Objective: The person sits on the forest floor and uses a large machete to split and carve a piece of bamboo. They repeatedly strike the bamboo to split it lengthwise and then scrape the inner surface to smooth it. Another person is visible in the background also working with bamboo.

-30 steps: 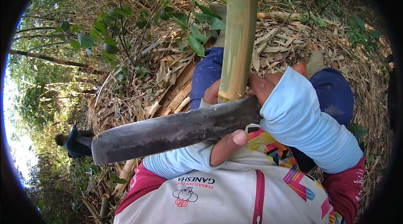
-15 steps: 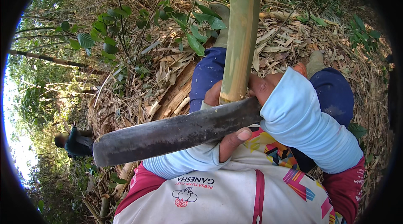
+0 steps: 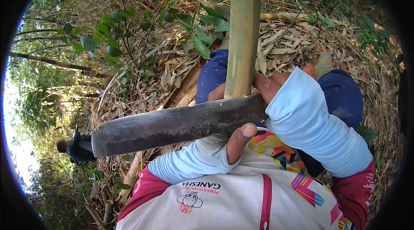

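A broad dark machete lies almost level across my front, its squared tip to the left. My right hand is closed at the blade's right end, where the handle is hidden; its fingers are right beside the bamboo. A split length of green bamboo stands up from behind the blade, its top end cut slanting. My left hand is mostly behind the blade: the thumb sticks out below it and fingers show above, at the bamboo's lower end. The blade's upper edge crosses in front of that end.
Dry bamboo leaves cover the ground around my legs in blue trousers. A split log lies beyond my left hand. Leafy green stems rise at the upper left. Farther left is another person in dark clothing.
The machete's tip has risen, so the blade lies more level. The bamboo has shifted a little left and stands more upright. The left thumb has moved slightly up.
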Available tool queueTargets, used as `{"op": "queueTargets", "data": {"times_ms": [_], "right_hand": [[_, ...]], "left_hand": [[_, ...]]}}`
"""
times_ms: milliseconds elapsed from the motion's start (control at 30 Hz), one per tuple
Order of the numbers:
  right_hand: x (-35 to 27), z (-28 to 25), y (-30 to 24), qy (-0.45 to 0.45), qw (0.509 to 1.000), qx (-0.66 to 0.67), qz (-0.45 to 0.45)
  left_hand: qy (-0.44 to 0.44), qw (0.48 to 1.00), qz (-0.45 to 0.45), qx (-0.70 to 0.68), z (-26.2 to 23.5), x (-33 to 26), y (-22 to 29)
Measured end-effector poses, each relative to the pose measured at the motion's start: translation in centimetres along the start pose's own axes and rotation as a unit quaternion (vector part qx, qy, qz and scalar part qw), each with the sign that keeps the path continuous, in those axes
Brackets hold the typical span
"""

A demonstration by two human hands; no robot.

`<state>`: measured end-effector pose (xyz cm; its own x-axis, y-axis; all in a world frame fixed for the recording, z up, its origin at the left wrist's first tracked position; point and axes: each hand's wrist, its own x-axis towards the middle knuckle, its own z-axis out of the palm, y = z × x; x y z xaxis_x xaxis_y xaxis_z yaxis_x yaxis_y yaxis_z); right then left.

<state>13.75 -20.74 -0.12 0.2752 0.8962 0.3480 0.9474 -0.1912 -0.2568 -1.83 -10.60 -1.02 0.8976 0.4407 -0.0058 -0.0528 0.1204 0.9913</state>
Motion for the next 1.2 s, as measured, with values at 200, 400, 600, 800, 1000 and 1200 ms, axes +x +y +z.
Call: {"op": "queueTargets", "data": {"times_ms": [200, 400, 600, 800, 1000, 1200], "right_hand": [[0.0, 0.2, 0.2, -0.001, 0.999, 0.034, -0.022], [0.0, 0.0, 0.2, 0.032, 0.998, 0.045, -0.032], [0.0, -0.2, 0.3, -0.005, 0.999, 0.024, -0.033], [-0.2, 0.1, 0.1, 0.003, 0.999, 0.028, -0.023], [0.0, -0.2, -0.2, -0.005, 1.0, 0.018, -0.003], [-0.1, 0.2, 0.0, 0.0, 1.0, 0.013, -0.002]], "left_hand": [[0.085, 0.993, -0.059, -0.049, 1.5, 0.7, 1.4], [0.057, 0.993, -0.078, -0.067, 1.3, 0.7, 2.0], [0.027, 0.999, -0.002, -0.037, 0.9, 0.8, 0.9], [-0.051, 0.998, 0.039, 0.012, -0.3, 0.8, 0.4], [-0.009, 0.999, 0.027, 0.045, -0.1, -0.2, 0.4], [0.035, 0.999, 0.004, -0.02, 0.7, 0.0, 0.4]]}}
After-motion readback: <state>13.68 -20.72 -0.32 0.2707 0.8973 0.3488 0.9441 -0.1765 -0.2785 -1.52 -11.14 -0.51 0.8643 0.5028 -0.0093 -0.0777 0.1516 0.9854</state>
